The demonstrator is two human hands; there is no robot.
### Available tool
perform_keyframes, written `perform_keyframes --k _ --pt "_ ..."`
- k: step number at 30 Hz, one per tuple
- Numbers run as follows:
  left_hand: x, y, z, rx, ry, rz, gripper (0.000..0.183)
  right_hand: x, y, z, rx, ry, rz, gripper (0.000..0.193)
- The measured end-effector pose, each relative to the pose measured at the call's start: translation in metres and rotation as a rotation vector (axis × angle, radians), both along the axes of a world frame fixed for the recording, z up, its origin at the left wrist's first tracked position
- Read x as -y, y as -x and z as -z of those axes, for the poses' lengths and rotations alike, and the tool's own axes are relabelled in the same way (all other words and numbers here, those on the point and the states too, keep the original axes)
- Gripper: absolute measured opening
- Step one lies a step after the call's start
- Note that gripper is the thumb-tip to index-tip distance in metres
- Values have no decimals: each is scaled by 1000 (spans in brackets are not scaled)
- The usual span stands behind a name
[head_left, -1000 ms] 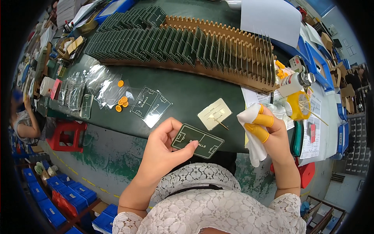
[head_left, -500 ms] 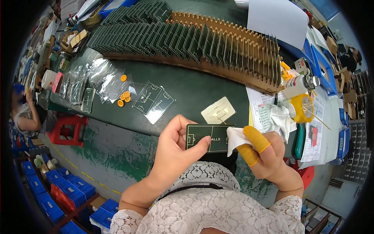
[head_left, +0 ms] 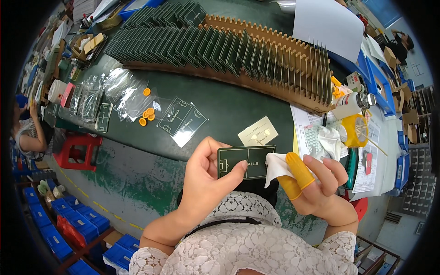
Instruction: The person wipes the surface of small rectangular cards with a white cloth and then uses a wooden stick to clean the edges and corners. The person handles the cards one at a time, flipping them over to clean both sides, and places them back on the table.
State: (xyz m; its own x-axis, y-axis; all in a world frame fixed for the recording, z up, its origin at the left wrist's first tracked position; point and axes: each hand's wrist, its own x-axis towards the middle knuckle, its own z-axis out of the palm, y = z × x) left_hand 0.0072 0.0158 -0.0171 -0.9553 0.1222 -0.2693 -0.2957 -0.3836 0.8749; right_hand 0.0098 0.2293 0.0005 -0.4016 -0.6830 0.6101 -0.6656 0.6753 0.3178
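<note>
By the left hand [head_left: 201, 170], a flat, rectangular, dark-green card [head_left: 255, 158] gripped, by the right hand [head_left: 316, 185], in smooth yellow finger cots [head_left: 300, 171], limp white cloth [head_left: 277, 168] pinched.

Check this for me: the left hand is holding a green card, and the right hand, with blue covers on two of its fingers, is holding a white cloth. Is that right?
Not quite: the finger covers are yellow, not blue, as the head view shows. The left hand does hold a green card, and the right hand a white cloth.
</note>
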Motion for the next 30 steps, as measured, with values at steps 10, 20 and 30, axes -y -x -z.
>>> perform_keyframes --k 10,20,30 --pt "-6 -3 -1 -86 37 -38 24 10 5 6 -16 5 9 12" --pt "-6 -4 -3 -103 59 -51 26 12 9 12 -5 68 22 15" --pt "-5 -3 1 -101 14 -89 26 0 8 6 61 58 137 14"
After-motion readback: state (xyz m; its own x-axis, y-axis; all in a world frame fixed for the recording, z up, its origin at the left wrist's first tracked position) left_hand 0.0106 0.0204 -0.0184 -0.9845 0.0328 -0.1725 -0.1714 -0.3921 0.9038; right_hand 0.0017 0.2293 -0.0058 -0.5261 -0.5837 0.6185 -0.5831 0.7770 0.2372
